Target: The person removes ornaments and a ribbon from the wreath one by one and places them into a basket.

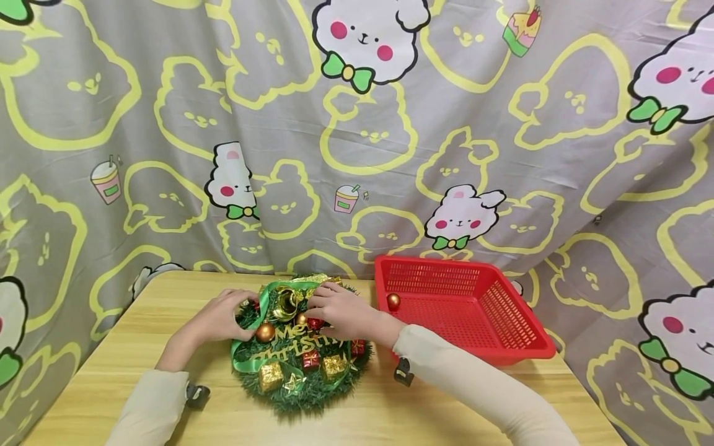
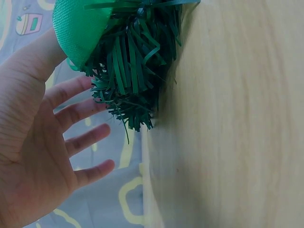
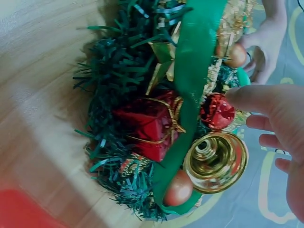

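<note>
A green tinsel Christmas wreath (image 1: 301, 399) lies on the table with gold "Merry Christmas" lettering, small red and gold gift boxes, copper balls and a gold bell (image 3: 218, 161). Green ribbon (image 3: 194, 61) winds around it. At the wreath's left edge is my left hand (image 1: 219, 317); its fingers (image 2: 88, 141) are spread, with the thumb partly hidden by ribbon. My right hand (image 1: 343, 310) reaches over the wreath's upper right. Its thumb tip is right at a shiny red ornament (image 3: 218, 111), near the bell, while the other fingers extend loosely behind.
To the right of the wreath stands a red plastic basket (image 1: 521, 310) with perforated sides. One copper ball (image 1: 393, 301) is inside it. The wooden table (image 1: 128, 322) backs onto a grey curtain (image 1: 290, 130) printed with cartoon animals.
</note>
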A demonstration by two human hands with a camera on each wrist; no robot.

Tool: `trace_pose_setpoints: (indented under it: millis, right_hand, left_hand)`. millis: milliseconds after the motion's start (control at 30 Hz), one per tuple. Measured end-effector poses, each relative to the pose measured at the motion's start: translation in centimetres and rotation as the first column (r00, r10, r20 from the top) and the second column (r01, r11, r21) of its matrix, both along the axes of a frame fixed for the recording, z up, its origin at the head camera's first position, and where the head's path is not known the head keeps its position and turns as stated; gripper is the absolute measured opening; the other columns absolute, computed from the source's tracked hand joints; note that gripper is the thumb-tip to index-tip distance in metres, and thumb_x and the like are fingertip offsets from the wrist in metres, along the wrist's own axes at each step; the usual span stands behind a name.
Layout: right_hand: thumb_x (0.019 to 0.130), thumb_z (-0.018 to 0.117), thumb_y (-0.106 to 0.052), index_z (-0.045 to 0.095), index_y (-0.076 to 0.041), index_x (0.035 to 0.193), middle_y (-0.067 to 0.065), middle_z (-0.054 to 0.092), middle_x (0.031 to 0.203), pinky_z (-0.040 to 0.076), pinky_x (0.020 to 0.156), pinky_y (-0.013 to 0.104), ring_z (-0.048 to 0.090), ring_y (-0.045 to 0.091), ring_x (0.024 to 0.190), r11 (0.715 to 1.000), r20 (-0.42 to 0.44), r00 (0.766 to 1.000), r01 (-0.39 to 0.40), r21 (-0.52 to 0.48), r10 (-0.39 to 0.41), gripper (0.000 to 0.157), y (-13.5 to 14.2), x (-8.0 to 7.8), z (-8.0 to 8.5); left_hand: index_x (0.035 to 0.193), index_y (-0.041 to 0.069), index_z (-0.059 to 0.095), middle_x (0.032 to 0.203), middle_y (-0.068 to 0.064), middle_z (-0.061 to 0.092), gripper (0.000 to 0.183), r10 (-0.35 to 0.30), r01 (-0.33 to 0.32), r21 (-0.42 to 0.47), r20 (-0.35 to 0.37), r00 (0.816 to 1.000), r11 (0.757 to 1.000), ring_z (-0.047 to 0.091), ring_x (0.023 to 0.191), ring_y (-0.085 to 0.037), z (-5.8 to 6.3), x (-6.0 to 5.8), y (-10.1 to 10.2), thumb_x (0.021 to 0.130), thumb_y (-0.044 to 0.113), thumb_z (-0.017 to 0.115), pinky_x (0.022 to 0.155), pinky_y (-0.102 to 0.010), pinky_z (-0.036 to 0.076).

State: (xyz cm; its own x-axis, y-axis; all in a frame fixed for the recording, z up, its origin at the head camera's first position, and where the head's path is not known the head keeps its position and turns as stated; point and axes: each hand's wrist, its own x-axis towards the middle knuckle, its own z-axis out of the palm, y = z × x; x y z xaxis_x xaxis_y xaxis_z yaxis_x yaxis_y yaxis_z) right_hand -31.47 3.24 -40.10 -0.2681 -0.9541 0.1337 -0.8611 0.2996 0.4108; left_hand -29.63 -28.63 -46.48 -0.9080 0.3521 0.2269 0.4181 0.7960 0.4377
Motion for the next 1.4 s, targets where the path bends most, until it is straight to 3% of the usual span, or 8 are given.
trace_pose_setpoints:
  millis: [533, 1400]
  right_hand:
    - [0.090, 0.077, -0.037, 0.071, -0.027, 0.126, -0.011, 0.070, 0.120, 0.043, 0.109, 0.033, 0.057, 0.013, 0.116, 0.995, -0.025, 0.998, 0.056, 0.086, -0.054, 0.038, -0.7, -0.4, -1.1]
    - [0.090, 0.076, -0.022, 0.075, -0.027, 0.116, -0.012, 0.072, 0.113, 0.045, 0.105, 0.031, 0.059, 0.012, 0.112, 0.998, -0.051, 0.998, 0.039, 0.043, -0.037, 0.026, -1.0, -0.7, -1.6]
  left_hand:
    - [0.133, 0.009, 0.062, 0.137, -0.015, 0.062, 0.075, 0.013, -0.013, 0.009, 0.020, 1.000, 1.000, 0.050, 0.128, -0.043, 0.3, 0.3, 0.2, 0.067, 0.030, 0.091, 0.099, -0.065, 0.048]
    - [0.134, 0.009, 0.062, 0.136, -0.014, 0.063, 0.076, 0.009, -0.009, 0.005, 0.015, 1.000, 1.000, 0.051, 0.128, -0.042, 0.2, 0.3, 0.2, 0.067, 0.032, 0.091, 0.099, -0.065, 0.048]
